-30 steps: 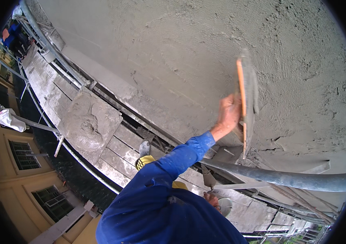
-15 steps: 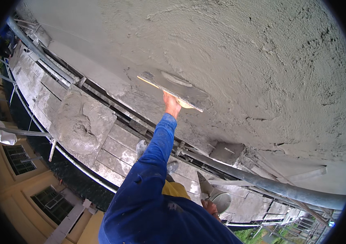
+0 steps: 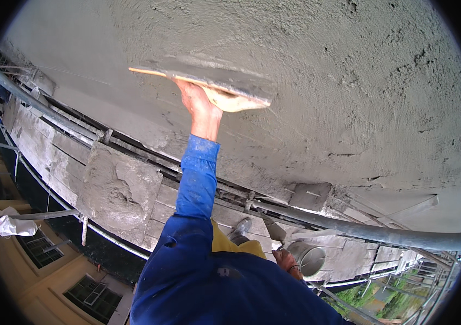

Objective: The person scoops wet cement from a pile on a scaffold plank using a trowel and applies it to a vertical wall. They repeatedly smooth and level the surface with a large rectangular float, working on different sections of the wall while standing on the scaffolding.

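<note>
My left hand (image 3: 200,105), in a blue sleeve, is wrapped round the pale handle of a long plastering float (image 3: 214,89). The float's face lies against the wet grey plaster wall (image 3: 317,97), tilted with its upper long edge at the plaster. Low on the right, my right hand (image 3: 286,262) is closed round the handle of a pointed trowel (image 3: 274,229), whose grey blade points away from me. Beside that hand stands a round grey bucket (image 3: 314,261). The handle itself is mostly hidden by the fingers.
A heap of wet mortar (image 3: 112,189) lies on a board on the scaffold planks (image 3: 62,154). A thick metal pipe (image 3: 371,234) runs along the wall's foot. A white bag (image 3: 14,223) hangs on a pole at the left. My shoe (image 3: 241,227) stands on the planks.
My left hand has moved the float up and to the left across the plaster. The view has shifted, and my right hand still holds the trowel beside the bucket.
</note>
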The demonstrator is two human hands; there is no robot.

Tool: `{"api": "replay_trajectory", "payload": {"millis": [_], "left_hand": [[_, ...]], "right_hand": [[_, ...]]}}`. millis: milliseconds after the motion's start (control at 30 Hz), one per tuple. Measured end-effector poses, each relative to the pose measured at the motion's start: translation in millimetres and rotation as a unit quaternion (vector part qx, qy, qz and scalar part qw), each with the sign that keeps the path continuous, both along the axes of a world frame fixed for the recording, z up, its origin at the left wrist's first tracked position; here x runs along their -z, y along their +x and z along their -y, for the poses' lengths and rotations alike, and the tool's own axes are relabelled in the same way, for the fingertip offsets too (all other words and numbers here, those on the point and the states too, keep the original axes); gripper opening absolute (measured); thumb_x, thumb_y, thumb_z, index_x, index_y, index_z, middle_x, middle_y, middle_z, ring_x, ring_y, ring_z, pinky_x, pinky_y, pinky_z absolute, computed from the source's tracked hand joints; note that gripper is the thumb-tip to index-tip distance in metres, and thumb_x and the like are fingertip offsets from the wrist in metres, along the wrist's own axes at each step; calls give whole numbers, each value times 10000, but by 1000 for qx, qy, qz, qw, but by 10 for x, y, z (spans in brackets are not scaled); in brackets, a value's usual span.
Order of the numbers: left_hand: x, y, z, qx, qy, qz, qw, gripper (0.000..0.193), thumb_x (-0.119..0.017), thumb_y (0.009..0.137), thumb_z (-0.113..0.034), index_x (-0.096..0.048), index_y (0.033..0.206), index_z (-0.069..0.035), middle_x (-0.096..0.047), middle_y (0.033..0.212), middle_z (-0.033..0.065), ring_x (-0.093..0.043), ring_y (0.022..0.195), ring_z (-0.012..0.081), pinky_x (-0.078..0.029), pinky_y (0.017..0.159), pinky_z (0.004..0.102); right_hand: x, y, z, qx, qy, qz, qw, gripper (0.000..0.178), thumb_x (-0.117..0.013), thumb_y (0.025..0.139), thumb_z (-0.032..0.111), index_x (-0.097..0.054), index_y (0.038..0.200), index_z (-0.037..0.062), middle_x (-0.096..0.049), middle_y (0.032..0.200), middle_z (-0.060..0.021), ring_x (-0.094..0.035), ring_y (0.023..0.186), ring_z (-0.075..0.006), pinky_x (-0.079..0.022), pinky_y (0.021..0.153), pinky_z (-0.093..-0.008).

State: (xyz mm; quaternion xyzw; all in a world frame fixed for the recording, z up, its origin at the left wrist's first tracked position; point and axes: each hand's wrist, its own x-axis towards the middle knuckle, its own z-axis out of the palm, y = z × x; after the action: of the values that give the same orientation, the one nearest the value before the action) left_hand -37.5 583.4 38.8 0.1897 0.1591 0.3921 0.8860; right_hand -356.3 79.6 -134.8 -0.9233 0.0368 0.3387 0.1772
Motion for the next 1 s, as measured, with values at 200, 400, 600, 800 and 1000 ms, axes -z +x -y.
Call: {"api": "replay_trajectory", "payload": {"millis": [200, 400, 600, 800, 1000], "left_hand": [[-756, -250, -512, 24, 110, 84, 990, 712, -372, 998, -593, -324, 1481, -71, -357, 1515, 144, -426, 1331, 335, -405, 1093, 478], [313, -1057, -429, 128, 147, -6, 981, 589, -367, 1009, -487, -449, 1401, -56, -487, 1423, 133, -471, 1286, 335, -438, 1043, 499], [2400, -2498, 855, 246, -138, -192, 940, 545, -374, 1017, -444, -468, 1385, -53, -531, 1380, 125, -507, 1252, 333, -459, 1022, 495], [3803, -3375, 1916, 390, 101, -111, 909, 494, -396, 1023, -390, -498, 1358, -42, -595, 1298, 134, -578, 1170, 331, -494, 984, 478], [3920, -3441, 2282, 473, -39, -183, 861, 494, -398, 1023, -390, -500, 1357, -41, -598, 1294, 134, -581, 1166, 331, -496, 982, 478]], "right_hand": [[106, 199, -60, -46, 26, 40, 998, 520, -574, 935, 502, -598, 951, -17, -659, 858, -296, -634, 901, -477, -494, 748, -537], [-185, 447, -9, -40, 87, 171, 981, 430, -533, 982, 424, -538, 970, -6, -620, 741, -281, -609, 763, -509, -461, 638, -574], [-982, 741, 149, -200, 65, 317, 925, 327, -639, 934, 324, -506, 928, 25, -633, 650, -195, -640, 604, -402, -502, 541, -494], [-1349, 749, 108, -486, 55, 272, 829, 402, -622, 915, 467, -559, 856, 74, -625, 625, -119, -640, 525, -292, -520, 467, -412], [-604, 1508, -307, -400, -75, 154, 900, 474, -501, 968, 510, -581, 963, 43, -713, 823, -193, -695, 721, -401, -559, 643, -484]]}}
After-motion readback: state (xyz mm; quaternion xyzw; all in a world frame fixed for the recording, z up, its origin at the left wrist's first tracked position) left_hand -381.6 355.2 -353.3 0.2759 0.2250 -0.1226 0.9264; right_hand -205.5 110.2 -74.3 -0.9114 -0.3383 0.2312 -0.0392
